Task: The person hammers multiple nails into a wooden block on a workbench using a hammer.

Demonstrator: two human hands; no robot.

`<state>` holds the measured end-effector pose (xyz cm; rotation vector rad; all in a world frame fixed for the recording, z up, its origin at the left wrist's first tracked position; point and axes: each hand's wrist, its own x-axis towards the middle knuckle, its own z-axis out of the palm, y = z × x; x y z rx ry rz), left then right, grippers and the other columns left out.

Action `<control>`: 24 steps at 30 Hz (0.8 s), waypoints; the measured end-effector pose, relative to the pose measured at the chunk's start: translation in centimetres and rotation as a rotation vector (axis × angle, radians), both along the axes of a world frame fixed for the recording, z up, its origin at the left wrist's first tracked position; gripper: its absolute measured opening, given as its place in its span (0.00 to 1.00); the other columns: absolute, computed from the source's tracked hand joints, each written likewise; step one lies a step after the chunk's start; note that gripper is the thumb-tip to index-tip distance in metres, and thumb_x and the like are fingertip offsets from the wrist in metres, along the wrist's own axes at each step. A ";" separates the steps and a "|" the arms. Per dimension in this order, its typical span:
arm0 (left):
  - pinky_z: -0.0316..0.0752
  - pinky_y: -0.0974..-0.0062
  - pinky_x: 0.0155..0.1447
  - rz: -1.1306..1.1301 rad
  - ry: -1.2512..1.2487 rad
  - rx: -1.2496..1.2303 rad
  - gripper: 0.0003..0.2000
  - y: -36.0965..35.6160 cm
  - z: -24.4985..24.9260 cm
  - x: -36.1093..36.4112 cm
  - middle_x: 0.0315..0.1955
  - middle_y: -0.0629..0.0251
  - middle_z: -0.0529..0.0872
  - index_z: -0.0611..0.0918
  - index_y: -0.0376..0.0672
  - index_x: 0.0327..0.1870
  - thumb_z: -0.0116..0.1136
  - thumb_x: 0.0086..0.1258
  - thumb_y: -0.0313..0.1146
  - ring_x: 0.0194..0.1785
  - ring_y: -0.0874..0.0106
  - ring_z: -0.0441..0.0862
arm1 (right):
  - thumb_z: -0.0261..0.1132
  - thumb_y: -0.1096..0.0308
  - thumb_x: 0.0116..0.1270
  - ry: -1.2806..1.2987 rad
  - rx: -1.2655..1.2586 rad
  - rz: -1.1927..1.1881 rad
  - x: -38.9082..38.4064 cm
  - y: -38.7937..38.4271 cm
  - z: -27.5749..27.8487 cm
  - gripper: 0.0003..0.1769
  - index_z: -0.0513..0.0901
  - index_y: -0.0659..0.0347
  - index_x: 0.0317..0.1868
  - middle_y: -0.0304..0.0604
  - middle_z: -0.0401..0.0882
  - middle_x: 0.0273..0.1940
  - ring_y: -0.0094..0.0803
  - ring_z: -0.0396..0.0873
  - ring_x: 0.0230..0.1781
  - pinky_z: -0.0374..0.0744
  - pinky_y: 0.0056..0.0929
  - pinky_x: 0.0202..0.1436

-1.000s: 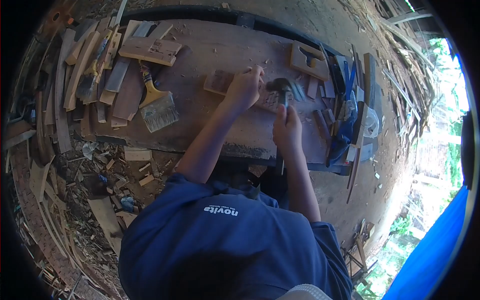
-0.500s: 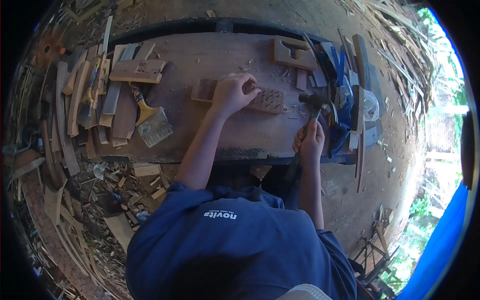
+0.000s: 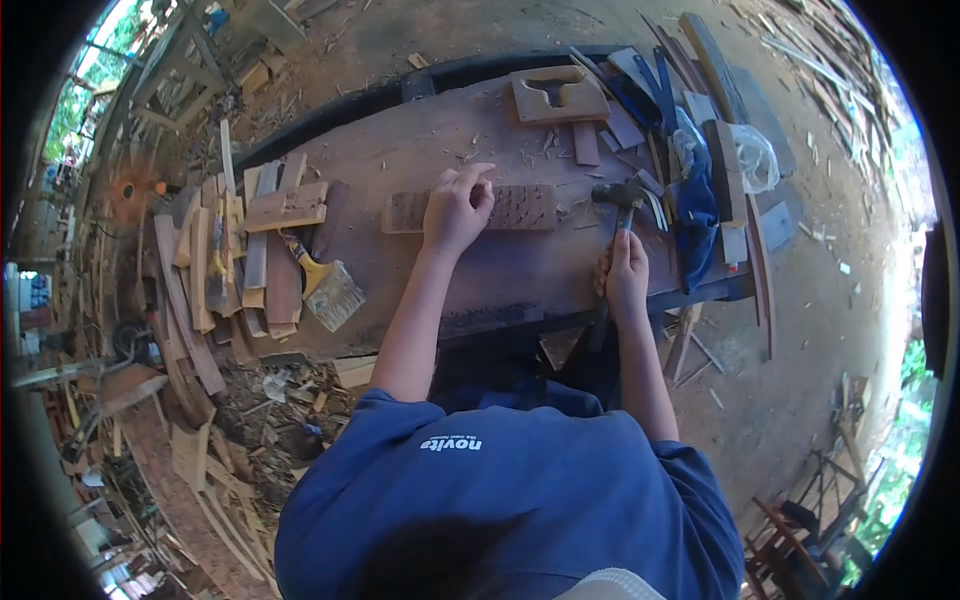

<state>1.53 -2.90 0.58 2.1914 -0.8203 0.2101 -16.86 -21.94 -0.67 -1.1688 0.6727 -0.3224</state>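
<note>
A wooden block (image 3: 525, 207) with rows of small dark nails or pins lies flat on the workbench (image 3: 540, 270). Over its middle is my left hand (image 3: 460, 205), fingers curled with the fingertips pinched together; whatever they hold is too small to make out. To the right, my right hand (image 3: 625, 270) is wrapped around the handle of a hammer (image 3: 619, 194). The hammer's head is raised right of the block, not touching it.
A wide paintbrush (image 3: 333, 293) and stacked wood strips (image 3: 203, 270) lie at the bench's left. At the back sits a wooden piece with a cut-out (image 3: 562, 106). Blue cloth (image 3: 703, 215), a clear plastic bag (image 3: 755, 160) and boards lie on the right. Wood scraps cover the floor.
The view has turned, so the bench appears tilted differently. My left hand has shifted slightly along the block toward its left part. My right hand still grips the hammer beside the block.
</note>
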 end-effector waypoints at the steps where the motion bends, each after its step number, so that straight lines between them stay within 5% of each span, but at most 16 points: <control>1: 0.78 0.64 0.48 0.008 -0.006 -0.010 0.11 0.0 -0.1 0.0 0.29 0.66 0.86 0.83 0.47 0.47 0.62 0.64 0.30 0.41 0.63 0.82 | 0.49 0.52 0.80 -0.006 0.020 -0.013 0.0 -0.1 0.0 0.18 0.66 0.55 0.34 0.33 0.64 0.20 0.20 0.63 0.12 0.64 0.22 0.11; 12: 0.81 0.70 0.44 -0.043 -0.034 -0.075 0.07 0.3 -0.8 0.0 0.36 0.62 0.88 0.84 0.40 0.30 0.72 0.60 0.30 0.47 0.65 0.84 | 0.51 0.53 0.79 0.037 -0.115 0.015 -0.2 -0.6 -1.5 0.19 0.71 0.61 0.35 0.35 0.70 0.20 0.21 0.68 0.14 0.68 0.25 0.18; 15: 0.80 0.69 0.50 -0.036 0.052 -0.078 0.06 0.3 -1.0 0.4 0.38 0.63 0.89 0.85 0.39 0.29 0.72 0.59 0.29 0.52 0.64 0.82 | 0.52 0.54 0.79 0.066 -0.207 -0.001 0.0 -0.6 -2.3 0.20 0.72 0.62 0.34 0.36 0.71 0.21 0.22 0.70 0.19 0.70 0.28 0.23; 17: 0.72 0.65 0.62 -0.061 0.147 -0.090 0.06 0.5 -1.5 0.8 0.41 0.64 0.90 0.83 0.39 0.28 0.70 0.60 0.27 0.58 0.64 0.78 | 0.51 0.54 0.80 0.023 -0.213 0.019 0.2 -0.4 -2.9 0.18 0.70 0.59 0.35 0.33 0.68 0.21 0.20 0.67 0.15 0.67 0.24 0.18; 22: 0.71 0.65 0.63 -0.102 0.190 -0.043 0.05 0.4 -1.5 1.4 0.41 0.65 0.90 0.84 0.38 0.28 0.70 0.61 0.27 0.59 0.65 0.78 | 0.50 0.53 0.80 -0.084 -0.265 0.088 0.0 1.2 -0.8 0.16 0.68 0.55 0.36 0.30 0.63 0.20 0.16 0.62 0.12 0.62 0.18 0.12; 24: 0.71 0.65 0.64 -0.122 0.167 -0.017 0.05 0.9 -1.6 1.5 0.41 0.64 0.90 0.84 0.38 0.28 0.70 0.61 0.27 0.58 0.65 0.78 | 0.54 0.57 0.78 0.012 -0.294 0.178 0.6 2.3 1.1 0.17 0.74 0.65 0.39 0.43 0.73 0.23 0.25 0.71 0.25 0.72 0.29 0.32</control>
